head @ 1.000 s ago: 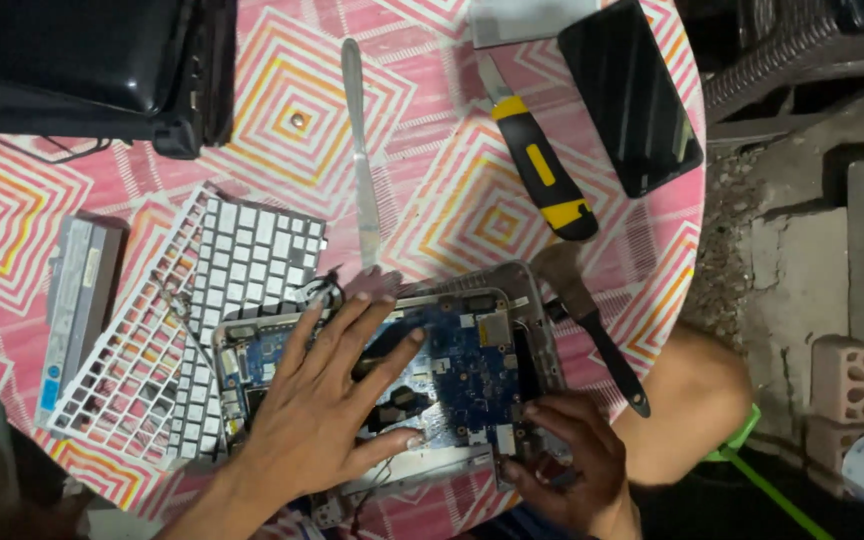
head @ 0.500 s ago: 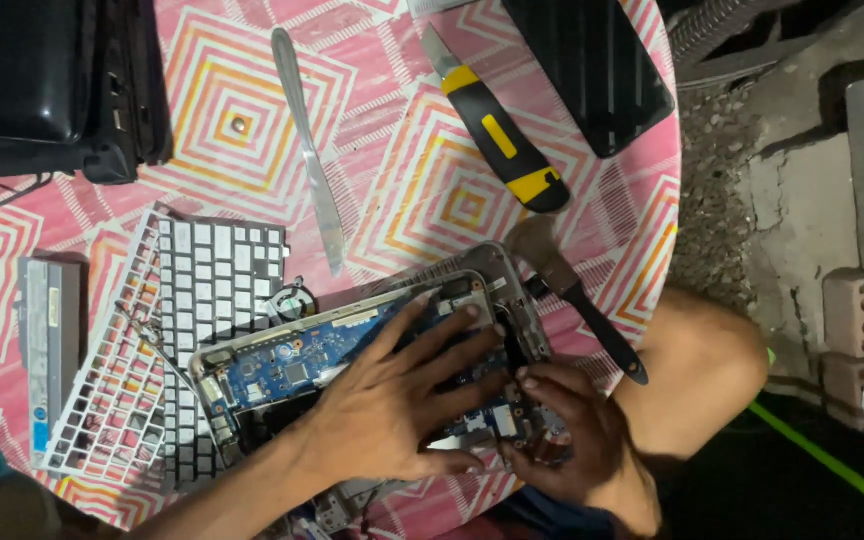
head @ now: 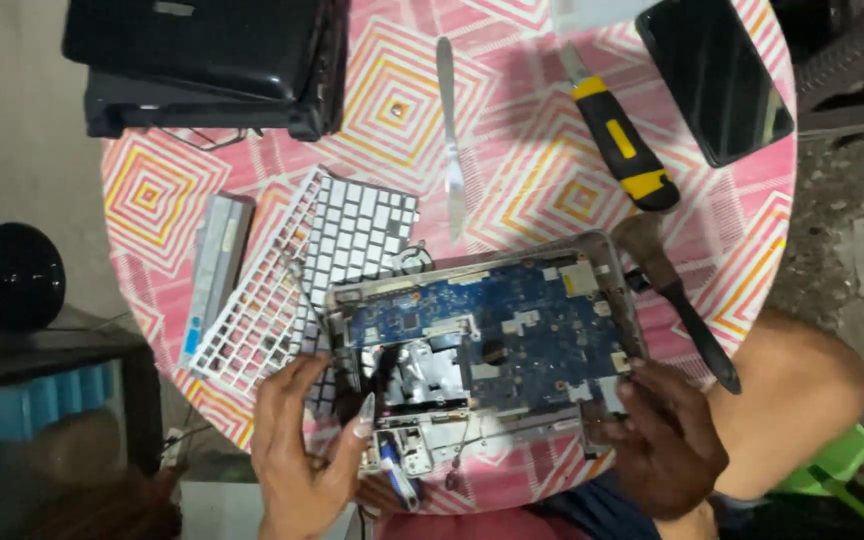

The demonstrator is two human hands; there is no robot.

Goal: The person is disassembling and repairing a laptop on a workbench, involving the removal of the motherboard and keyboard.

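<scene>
An opened laptop base (head: 482, 340) with a blue circuit board lies on a round table (head: 542, 190) under a pink diamond-pattern cloth. The left hand (head: 302, 455) grips its seven o'clock corner; the right hand (head: 664, 435) holds its five o'clock corner. A white keyboard frame (head: 302, 275) lies at nine o'clock, a yellow-handled screwdriver (head: 620, 145) at one o'clock.

Keyboard frame (head: 282, 290) and brush (head: 677, 300) flank the laptop chassis (head: 492, 330).
</scene>
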